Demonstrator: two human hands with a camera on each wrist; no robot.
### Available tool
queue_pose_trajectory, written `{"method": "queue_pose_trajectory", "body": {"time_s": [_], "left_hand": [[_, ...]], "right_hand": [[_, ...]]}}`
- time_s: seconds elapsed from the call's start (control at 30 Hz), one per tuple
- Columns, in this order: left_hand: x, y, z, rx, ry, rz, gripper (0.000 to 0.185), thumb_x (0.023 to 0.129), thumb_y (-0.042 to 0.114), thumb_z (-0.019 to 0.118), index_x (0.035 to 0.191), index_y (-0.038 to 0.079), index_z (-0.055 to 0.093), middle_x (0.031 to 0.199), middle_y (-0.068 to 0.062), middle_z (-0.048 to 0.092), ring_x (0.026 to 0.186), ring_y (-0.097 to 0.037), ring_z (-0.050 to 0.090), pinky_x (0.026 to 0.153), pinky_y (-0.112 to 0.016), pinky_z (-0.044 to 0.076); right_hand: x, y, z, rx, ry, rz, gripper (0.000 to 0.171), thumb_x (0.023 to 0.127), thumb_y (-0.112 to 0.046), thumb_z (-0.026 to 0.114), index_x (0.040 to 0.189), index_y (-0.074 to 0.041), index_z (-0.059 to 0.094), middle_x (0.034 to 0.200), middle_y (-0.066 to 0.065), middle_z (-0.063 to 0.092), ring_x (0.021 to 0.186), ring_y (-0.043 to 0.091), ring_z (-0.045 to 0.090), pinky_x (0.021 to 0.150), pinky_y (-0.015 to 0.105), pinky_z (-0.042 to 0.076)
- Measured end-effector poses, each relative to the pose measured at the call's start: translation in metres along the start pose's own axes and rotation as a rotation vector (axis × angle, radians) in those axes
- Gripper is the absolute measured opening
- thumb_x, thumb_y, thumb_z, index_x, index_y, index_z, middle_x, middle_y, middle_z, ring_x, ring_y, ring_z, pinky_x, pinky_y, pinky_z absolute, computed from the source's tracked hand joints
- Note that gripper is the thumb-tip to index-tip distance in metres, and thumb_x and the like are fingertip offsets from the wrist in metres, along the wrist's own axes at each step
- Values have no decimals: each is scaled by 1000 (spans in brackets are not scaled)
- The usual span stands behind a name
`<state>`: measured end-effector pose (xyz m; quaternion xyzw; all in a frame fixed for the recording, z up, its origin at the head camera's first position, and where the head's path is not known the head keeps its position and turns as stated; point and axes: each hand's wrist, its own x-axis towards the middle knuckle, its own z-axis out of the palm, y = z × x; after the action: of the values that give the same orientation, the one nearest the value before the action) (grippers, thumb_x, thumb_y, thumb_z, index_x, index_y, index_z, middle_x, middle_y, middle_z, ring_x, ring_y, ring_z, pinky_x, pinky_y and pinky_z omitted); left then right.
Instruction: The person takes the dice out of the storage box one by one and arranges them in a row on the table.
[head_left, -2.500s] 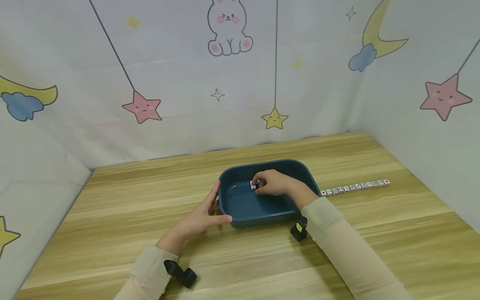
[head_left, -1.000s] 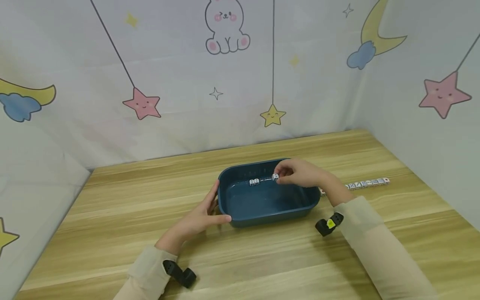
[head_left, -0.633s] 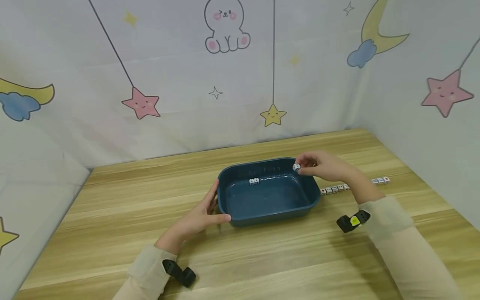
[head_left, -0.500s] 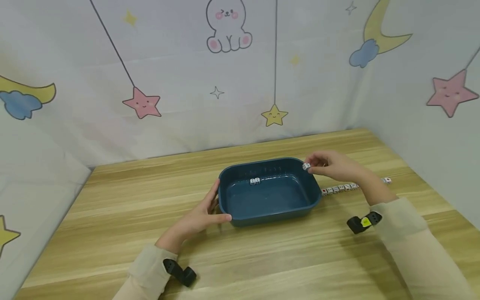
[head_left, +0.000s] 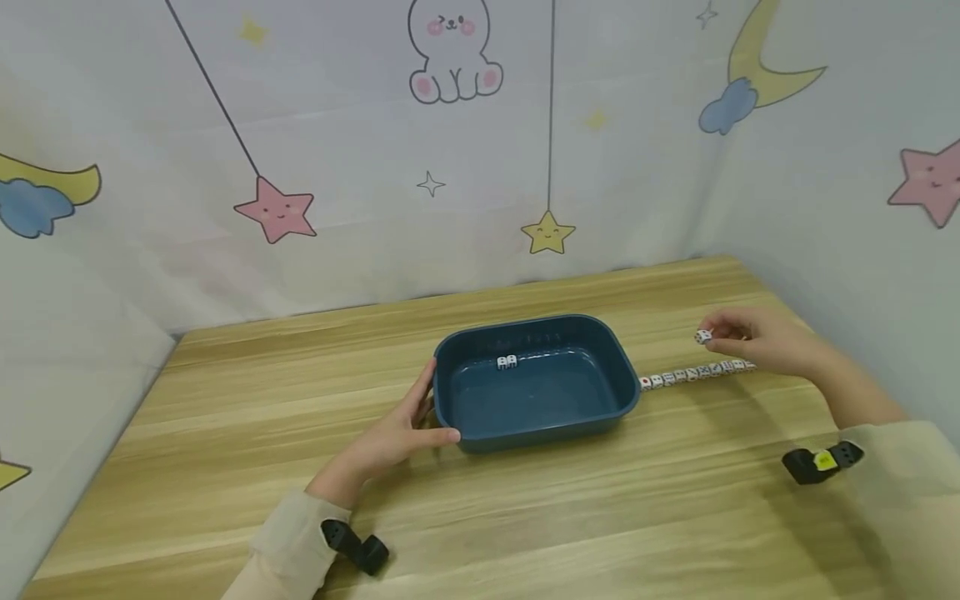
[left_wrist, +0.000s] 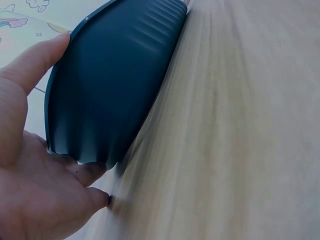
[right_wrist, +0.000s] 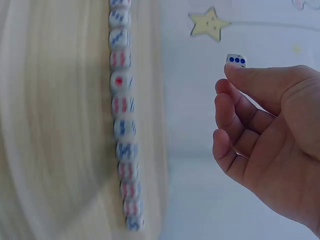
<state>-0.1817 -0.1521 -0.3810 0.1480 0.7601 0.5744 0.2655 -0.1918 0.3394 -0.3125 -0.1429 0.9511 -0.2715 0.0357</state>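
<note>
A dark blue plastic box (head_left: 540, 429) stands on the table, and two white dice (head_left: 507, 362) sit side by side inside, towards its back. My left hand (head_left: 393, 435) holds the box by its left end, thumb at the near rim and fingers along the end wall, as the left wrist view also shows. Between thumb and fingertips, my right hand (head_left: 765, 340) pinches one die (head_left: 703, 336) above the table. A row of several dice (head_left: 692, 375) runs rightward from the box's right side; the right hand hides its far end. Blue pips show on the held die (right_wrist: 236, 60).
The wooden table (head_left: 262, 400) meets a white cartoon-printed cloth (head_left: 360, 167) at the back and more cloth on both sides. Black wrist cameras (head_left: 356, 546) are strapped over both sleeves.
My right hand has come out of the box with a die and moved right, past the rim and over the dice row. The left hand and the box stay put.
</note>
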Motion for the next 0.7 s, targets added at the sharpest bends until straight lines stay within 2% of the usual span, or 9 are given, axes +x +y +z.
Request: {"method": "queue_pose_trajectory", "body": {"time_s": [0.23,0.3,0.5,0.7], "left_hand": [[-2,5,-1,-1,-14,-4,109,85,25,75,152,41,-9,161,8,-12,148,-27,10,116,-52,18],[-4,5,-1,3,-16,1,109,86,25,75,152,40,-10,161,6,-12,148,-28,11,115,-52,18],[-6,4,-1,11,-20,6,108,87,24,74,153,39,-10,161,5,-12,148,-29,10,116,-52,16],[-8,3,-1,1,-28,14,108,87,23,74,153,39,-10,161,5,-12,148,-28,9,116,-52,15]], "right_hand": [[-19,43,-14,-41,14,103,24,96,-10,59,114,5,60,97,12,65,77,-6,50,63,25,46],[-24,52,-16,-66,15,129,26,97,-12,58,115,6,59,97,14,65,79,-4,51,65,26,47],[-36,74,-19,-123,15,180,29,96,-11,58,115,10,58,93,14,65,80,6,54,66,30,46],[-42,85,-21,-159,12,203,26,94,-9,59,111,10,59,88,14,67,81,21,58,67,35,46]]}}
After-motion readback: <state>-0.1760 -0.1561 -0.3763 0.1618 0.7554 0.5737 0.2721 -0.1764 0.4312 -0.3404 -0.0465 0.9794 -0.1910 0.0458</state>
